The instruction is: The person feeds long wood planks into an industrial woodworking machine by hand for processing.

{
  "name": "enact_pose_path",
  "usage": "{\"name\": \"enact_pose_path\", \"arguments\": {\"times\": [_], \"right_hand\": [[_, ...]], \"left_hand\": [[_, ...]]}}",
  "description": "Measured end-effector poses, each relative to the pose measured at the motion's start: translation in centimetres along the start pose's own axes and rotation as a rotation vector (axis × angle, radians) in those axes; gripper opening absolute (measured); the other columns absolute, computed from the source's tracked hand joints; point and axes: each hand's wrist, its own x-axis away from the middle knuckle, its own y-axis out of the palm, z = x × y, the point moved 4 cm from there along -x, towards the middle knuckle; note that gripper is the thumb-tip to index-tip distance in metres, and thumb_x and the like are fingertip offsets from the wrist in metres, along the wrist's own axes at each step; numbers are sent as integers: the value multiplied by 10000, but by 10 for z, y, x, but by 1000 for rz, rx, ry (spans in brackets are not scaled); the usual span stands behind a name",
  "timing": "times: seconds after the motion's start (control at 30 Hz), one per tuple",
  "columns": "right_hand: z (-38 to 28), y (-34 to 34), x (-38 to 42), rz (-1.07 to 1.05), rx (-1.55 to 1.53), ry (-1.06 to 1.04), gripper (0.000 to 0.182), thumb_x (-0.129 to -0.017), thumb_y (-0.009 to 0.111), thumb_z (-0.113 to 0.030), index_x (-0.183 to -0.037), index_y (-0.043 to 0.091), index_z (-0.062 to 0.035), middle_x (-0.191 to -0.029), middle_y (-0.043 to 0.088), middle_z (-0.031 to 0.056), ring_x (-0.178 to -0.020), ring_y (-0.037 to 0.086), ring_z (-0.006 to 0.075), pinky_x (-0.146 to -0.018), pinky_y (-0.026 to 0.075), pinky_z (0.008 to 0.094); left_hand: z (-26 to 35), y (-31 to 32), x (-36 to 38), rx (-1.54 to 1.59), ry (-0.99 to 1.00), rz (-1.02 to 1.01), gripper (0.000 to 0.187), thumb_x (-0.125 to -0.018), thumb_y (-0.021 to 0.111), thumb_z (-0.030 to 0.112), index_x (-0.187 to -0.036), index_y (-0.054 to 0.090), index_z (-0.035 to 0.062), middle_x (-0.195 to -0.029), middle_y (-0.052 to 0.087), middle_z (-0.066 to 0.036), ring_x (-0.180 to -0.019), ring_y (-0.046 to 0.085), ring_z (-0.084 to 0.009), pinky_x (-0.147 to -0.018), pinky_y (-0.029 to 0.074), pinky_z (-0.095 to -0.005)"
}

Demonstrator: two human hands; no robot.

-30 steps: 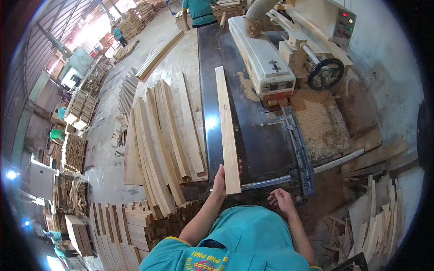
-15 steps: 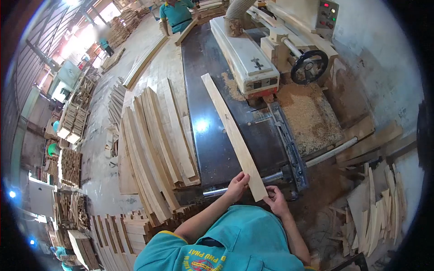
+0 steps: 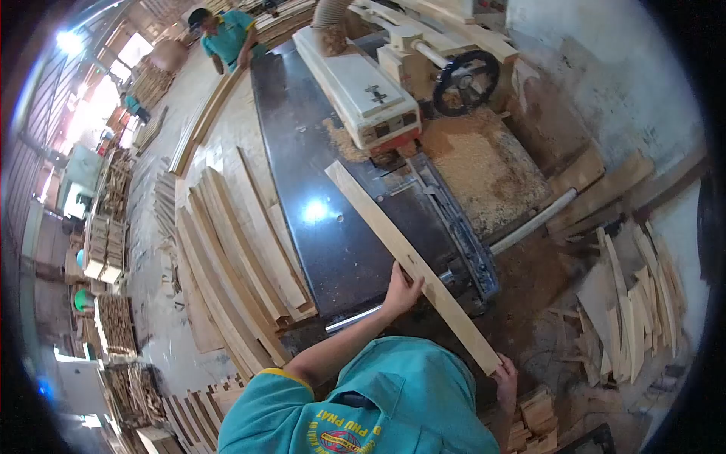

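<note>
A long, slightly curved wooden board point(image 3: 404, 250) lies slantwise over the dark machine table point(image 3: 291, 144), its near end sticking out past the table edge toward my right side. My left hand point(image 3: 402, 290) grips the board's left edge around its middle, thumb and fingers closed on it. At the near end, my right hand point(image 3: 506, 376) is closed on the board's corner, with some fingers hidden under the wood. Ahead of the board's far end stands the white saw housing point(image 3: 355, 94), with sawdust beside it.
Several cut boards point(image 3: 227, 257) lie in a stack left of the table. A black handwheel point(image 3: 466, 82) and a sawdust heap point(image 3: 480, 170) are to the right. Offcuts point(image 3: 628, 303) lie by the wall. A co-worker point(image 3: 227, 38) handles a board at the table's far end.
The board has come back toward me and to the right. My right hand moved right and down with its end, and my left hand now grips nearer its middle. The view has shifted.
</note>
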Motion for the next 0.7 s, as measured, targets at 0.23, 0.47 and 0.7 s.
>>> {"name": "enact_pose_path", "arguments": {"times": [0.23,0.47,0.7], "right_hand": [[80,-73,39,172,-45,-47,491,-951,654,-306,-1350,595,-27,-1236,644,98,-1048,656,233,-839,583,400],[110,-83,47,293,-112,-29,485,-966,633,-278,-1391,571,-52,-1271,625,120,-1099,636,255,-830,570,400],[44,-42,58,373,-109,-60,509,-985,630,-295,-1426,542,-58,-1328,597,140,-1125,621,259,-889,531,382]], "left_hand": [[20,66,33,-240,115,-238,730,-975,652,106,-1486,149,-33,-1076,594,-184,-891,631,-213,-719,530,-354],[32,91,16,-129,292,-343,708,-983,638,115,-1493,165,-20,-1213,529,-210,-988,604,-273,-817,519,-413],[34,101,3,-345,356,-210,868,-931,682,157,-1452,67,-164,-1122,495,-314,-1055,552,-451,-894,504,-459]]}}
